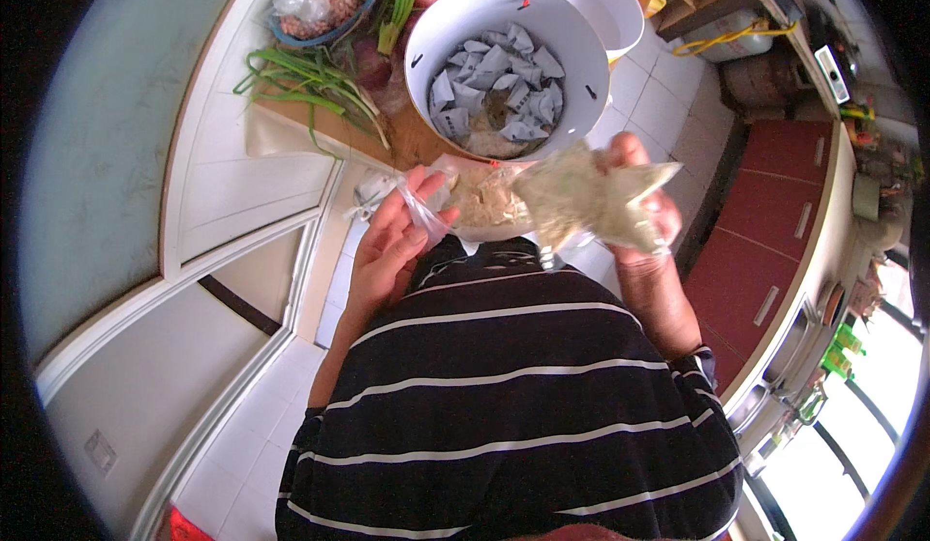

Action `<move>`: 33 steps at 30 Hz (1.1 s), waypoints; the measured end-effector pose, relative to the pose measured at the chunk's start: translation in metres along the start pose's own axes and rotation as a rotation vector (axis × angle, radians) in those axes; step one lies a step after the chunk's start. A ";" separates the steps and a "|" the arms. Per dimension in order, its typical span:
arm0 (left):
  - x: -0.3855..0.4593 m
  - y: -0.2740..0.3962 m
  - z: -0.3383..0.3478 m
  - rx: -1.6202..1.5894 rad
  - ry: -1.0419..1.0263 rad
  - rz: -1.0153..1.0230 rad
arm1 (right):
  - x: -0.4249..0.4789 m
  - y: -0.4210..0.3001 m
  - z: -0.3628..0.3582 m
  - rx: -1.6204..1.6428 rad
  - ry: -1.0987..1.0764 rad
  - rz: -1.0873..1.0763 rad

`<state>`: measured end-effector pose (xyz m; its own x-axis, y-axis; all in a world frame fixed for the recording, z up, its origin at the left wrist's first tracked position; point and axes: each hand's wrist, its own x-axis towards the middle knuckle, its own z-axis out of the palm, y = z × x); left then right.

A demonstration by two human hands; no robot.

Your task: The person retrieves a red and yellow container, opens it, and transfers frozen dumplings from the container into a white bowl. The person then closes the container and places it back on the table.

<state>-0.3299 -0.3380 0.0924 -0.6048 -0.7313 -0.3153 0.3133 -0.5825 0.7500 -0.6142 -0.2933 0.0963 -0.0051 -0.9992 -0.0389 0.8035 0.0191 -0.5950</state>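
Note:
My left hand (396,239) grips the bunched rim of a clear plastic bag (429,214) by its edge. Brownish dry contents (483,196) lie inside that bag, close in front of my body. In my right hand (647,203) is a crumpled clear packet (588,196) with pale greenish-beige contents, tilted over the bag's right side; blur hides its finer detail. Just beyond both hands stands a round white tub (508,0). Several small grey-white printed packets (490,69) lie at its bottom, around a patch of brownish loose matter.
Green onions (312,87) hang over the wooden table edge (312,125). Behind them is a blue basket (272,21) holding eggs and a plastic bag. A white lid or shallow tub (596,3) sits beyond the big tub. Red cabinets (755,236) line the right side.

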 end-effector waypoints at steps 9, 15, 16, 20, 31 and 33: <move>-0.005 -0.001 -0.005 -0.110 -0.015 0.007 | -0.002 0.065 0.015 -0.883 -0.066 0.056; -0.005 -0.001 -0.007 -0.132 0.010 -0.002 | -0.006 0.079 -0.004 -1.442 -0.021 -0.002; -0.003 -0.002 -0.009 -0.127 0.013 0.009 | -0.007 0.076 -0.005 -1.576 0.012 0.053; 0.000 -0.002 -0.008 -0.184 0.143 -0.040 | -0.013 0.055 -0.010 -1.928 0.091 0.254; 0.003 -0.003 0.001 -0.147 0.186 0.027 | 0.021 -0.044 0.039 -1.482 -0.254 0.159; 0.003 -0.006 0.001 -0.155 0.166 0.024 | 0.050 -0.044 0.049 -1.470 -0.209 0.016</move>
<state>-0.3339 -0.3364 0.0879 -0.4714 -0.7862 -0.3996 0.4424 -0.6028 0.6640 -0.6204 -0.3461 0.1594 0.1835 -0.9829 -0.0156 -0.5048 -0.0807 -0.8595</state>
